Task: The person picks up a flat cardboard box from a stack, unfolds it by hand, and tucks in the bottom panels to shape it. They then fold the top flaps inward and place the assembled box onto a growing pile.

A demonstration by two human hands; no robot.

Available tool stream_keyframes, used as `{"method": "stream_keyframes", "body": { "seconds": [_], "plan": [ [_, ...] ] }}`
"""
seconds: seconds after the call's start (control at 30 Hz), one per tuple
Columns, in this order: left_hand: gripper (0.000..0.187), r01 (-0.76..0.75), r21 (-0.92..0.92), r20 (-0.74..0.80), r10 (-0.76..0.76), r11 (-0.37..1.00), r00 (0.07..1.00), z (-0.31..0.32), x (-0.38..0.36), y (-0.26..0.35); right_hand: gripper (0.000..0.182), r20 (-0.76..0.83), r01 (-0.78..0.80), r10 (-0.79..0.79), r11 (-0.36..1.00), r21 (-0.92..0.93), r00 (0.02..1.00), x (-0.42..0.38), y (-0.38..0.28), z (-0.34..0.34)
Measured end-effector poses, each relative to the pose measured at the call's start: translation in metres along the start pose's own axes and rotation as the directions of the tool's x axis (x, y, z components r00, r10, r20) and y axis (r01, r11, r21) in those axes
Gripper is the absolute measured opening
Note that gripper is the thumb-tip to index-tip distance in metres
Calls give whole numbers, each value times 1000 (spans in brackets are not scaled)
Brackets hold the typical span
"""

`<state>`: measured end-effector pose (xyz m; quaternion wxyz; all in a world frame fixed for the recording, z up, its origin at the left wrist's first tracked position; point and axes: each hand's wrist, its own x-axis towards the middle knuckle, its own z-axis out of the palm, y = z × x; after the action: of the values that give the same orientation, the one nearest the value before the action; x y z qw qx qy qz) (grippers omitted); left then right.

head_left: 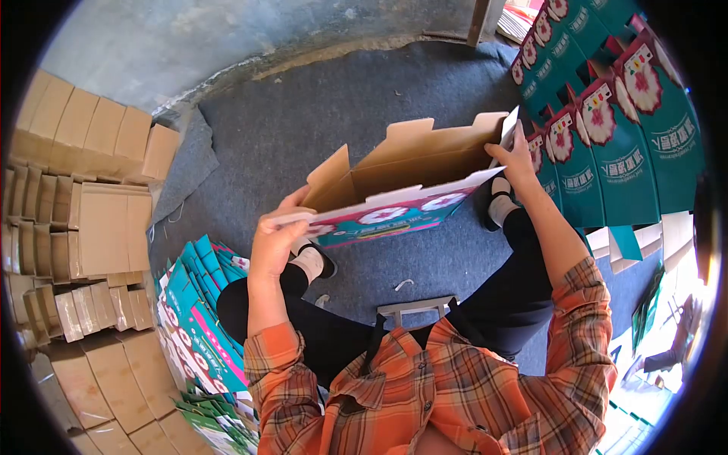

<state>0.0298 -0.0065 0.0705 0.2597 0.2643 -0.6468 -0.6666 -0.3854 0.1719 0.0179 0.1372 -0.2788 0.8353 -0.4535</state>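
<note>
Between my two hands hangs a cardboard box (394, 220), teal and pink with printed round fruit slices outside and plain brown inside. Its top is open and several flaps stick up along the rim. My left hand (279, 227) grips the near left corner, thumb over the edge and fingers round the side. At the far right end, my right hand (514, 161) is closed on the edge by a white flap, with the thumb inside. The box is tilted, its printed side facing me. Its bottom is hidden from view.
Finished teal boxes (626, 163) stand stacked at right. Flat folded teal cartons (201, 311) lie by my left leg. Brown cardboard boxes (114, 227) are piled at far left. A grey cloth (326, 98) covers the floor up to the wall (250, 38). A small stool (417, 309) is below me.
</note>
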Motion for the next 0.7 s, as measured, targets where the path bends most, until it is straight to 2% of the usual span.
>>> {"method": "stream_keyframes", "body": {
  "seconds": [0.03, 0.07, 0.1, 0.13, 0.17, 0.2, 0.23, 0.27, 0.3, 0.33, 0.37, 0.4, 0.47, 0.5, 0.53, 0.63, 0.7],
  "plan": [
    [43, 99, 12, 19, -99, 995, 995, 2, -5, 7, 101, 37, 9, -9, 1000, 6, 999, 3, 5, 1],
    [43, 99, 10, 23, -99, 995, 995, 7, -7, 11, 99, 75, 18, -19, 1000, 13, 997, 5, 10, 1],
    [44, 170, 31, 41, -171, 985, 984, 10, -7, 14, 97, 90, -21, 20, 1000, 12, 996, -1, -2, -2],
    [45, 239, 52, 57, -242, 970, 969, 12, -7, 15, 92, 99, 22, -26, 999, 38, 995, 1, 8, 1],
    [51, 41, 328, 185, -106, 944, 977, 5, -3, 8, 89, 157, 67, -76, 996, 62, 985, 4, 16, 3],
    [51, 38, 326, 188, -104, 945, 977, 5, -2, -1, 86, 213, 109, -126, 990, 88, 969, 5, 21, 3],
    [55, -7, 450, 158, -71, 893, 985, 5, -3, -8, 79, 230, 104, -118, 992, 70, 966, -14, -13, -5],
    [60, -47, 565, 131, -34, 823, 991, 5, -4, -14, 79, 228, 103, -116, 992, 68, 967, -17, -15, -9],
    [60, -47, 563, 132, -33, 825, 991, 6, -5, -16, 77, 332, 112, -146, 986, 120, 932, -18, -18, -11],
    [62, 8, 469, 37, -29, 883, 999, 7, -6, -18, 75, 431, 113, -178, 978, 173, 885, -21, -21, -13],
    [65, 56, 364, -58, -37, 930, 998, 8, -7, -19, 74, 456, 33, -190, 944, 329, 869, -26, -25, -16],
    [65, 58, 364, -59, -40, 930, 997, 11, -8, -15, 74, 458, 31, -188, 944, 329, 869, -33, -38, -20],
    [64, 103, 232, -205, -55, 967, 977, 19, -7, -3, 71, 457, -176, -148, 786, 593, 877, -43, -59, -27],
    [55, 80, 226, -256, -20, 971, 967, 18, -7, -8, 69, 461, -180, -149, 783, 596, 875, -43, -58, -27],
    [55, 82, 227, -255, -22, 971, 967, 18, -6, -17, 69, 461, -182, -148, 782, 596, 875, -42, -56, -25],
    [43, 107, 442, -391, 84, 891, 916, 23, 3, -46, 67, 498, -232, -96, 799, 555, 862, -39, -49, -18],
    [50, 117, 628, -414, 204, 769, 887, 32, 4, -50, 70, 506, -238, -41, 848, 474, 862, -38, -43, -13]
  ]
}}
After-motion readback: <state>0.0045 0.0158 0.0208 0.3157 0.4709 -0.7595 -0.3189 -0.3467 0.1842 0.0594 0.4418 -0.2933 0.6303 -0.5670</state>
